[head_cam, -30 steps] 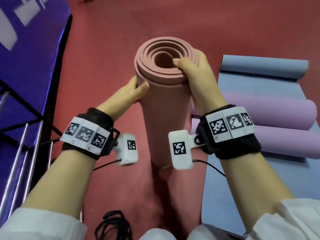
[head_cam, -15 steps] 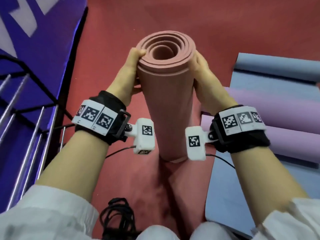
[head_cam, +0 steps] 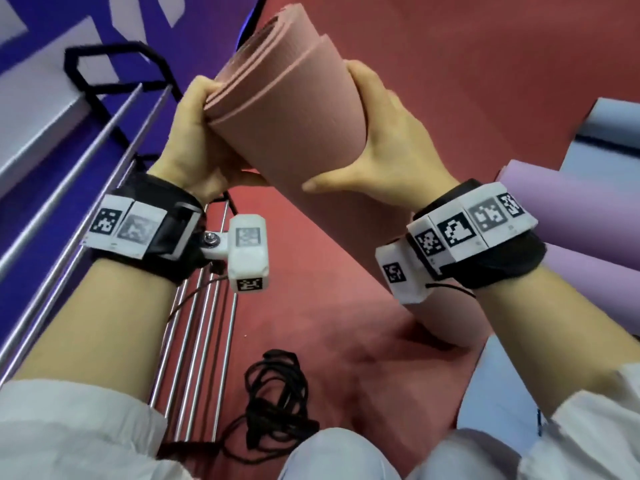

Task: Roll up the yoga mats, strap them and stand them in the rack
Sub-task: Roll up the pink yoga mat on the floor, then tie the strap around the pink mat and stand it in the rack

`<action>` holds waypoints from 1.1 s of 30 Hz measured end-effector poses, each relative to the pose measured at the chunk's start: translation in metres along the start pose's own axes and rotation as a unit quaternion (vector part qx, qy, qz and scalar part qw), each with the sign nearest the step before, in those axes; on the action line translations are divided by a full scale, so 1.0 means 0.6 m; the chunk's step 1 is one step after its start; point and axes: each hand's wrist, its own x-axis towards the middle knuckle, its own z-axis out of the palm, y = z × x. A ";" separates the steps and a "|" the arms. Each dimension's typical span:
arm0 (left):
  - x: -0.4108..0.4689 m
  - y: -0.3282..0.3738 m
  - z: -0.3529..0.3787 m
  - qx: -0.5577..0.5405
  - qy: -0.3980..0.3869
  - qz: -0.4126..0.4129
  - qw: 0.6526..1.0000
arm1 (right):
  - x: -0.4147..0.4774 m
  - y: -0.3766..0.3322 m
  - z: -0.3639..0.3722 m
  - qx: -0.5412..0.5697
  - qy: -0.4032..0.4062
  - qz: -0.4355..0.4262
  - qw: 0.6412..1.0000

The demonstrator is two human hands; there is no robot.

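A rolled pink yoga mat [head_cam: 294, 109] leans up and to the left, its top end tilted toward the rack and its lower end near the red floor at the right. My left hand [head_cam: 192, 143] grips the roll's loose edge layers near the top on the left side. On the right side, my right hand [head_cam: 384, 143] holds the roll with its fingers round the back and the thumb across the front. The rack [head_cam: 194, 334] of silver bars with a black frame stands at the left, just under my left wrist. No strap shows on the roll.
A tangle of black cord [head_cam: 277, 403] lies on the red floor beside the rack's bars. Two rolled purple mats [head_cam: 571, 209] lie on a light blue mat [head_cam: 502, 386] at the right. A blue and white wall panel [head_cam: 52, 81] stands behind the rack.
The pink roll stood upright between my hands; now it tilts top-left toward the rack. Both hands slid down from its top rim, and the view swung left, revealing more of the rack.
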 end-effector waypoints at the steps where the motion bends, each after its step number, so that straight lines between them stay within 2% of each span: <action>1: -0.003 -0.014 -0.006 -0.025 0.015 -0.009 1.000 | 0.004 -0.004 0.004 -0.010 -0.018 0.003 1.000; 4: -0.008 -0.100 -0.021 -0.119 0.044 -0.079 0.989 | -0.002 0.006 0.038 -0.073 -0.103 0.021 0.992; 8: -0.018 -0.276 -0.013 -0.266 0.066 -0.179 0.945 | -0.052 0.069 0.114 -0.130 -0.221 0.066 0.964; 12: -0.039 -0.432 0.008 -0.317 0.090 -0.237 0.914 | -0.120 0.143 0.197 -0.113 -0.330 0.127 0.929; 16: -0.051 -0.513 0.015 -0.347 0.130 -0.245 0.896 | -0.147 0.179 0.259 -0.091 -0.377 0.162 0.908; 18: -0.055 -0.547 0.007 -0.345 0.144 -0.243 0.895 | -0.136 0.178 0.286 -0.100 -0.395 0.110 0.907; 20: -0.055 -0.574 -0.003 -0.358 0.147 -0.246 0.888 | -0.120 0.162 0.309 -0.125 -0.407 -0.003 0.905; 22: -0.060 -0.597 -0.014 -0.355 0.155 -0.246 0.888 | -0.111 0.134 0.339 -0.174 -0.431 -0.109 0.879; 24: -0.067 -0.615 -0.021 -0.349 0.166 -0.249 0.888 | -0.114 0.112 0.377 -0.227 -0.441 -0.167 0.852; 29: -0.100 -0.664 -0.026 -0.364 0.203 -0.277 0.866 | -0.137 0.111 0.455 -0.227 -0.426 -0.175 0.858; 33: -0.126 -0.705 -0.015 -0.397 0.174 -0.291 0.853 | -0.152 0.121 0.500 -0.233 -0.484 -0.136 0.832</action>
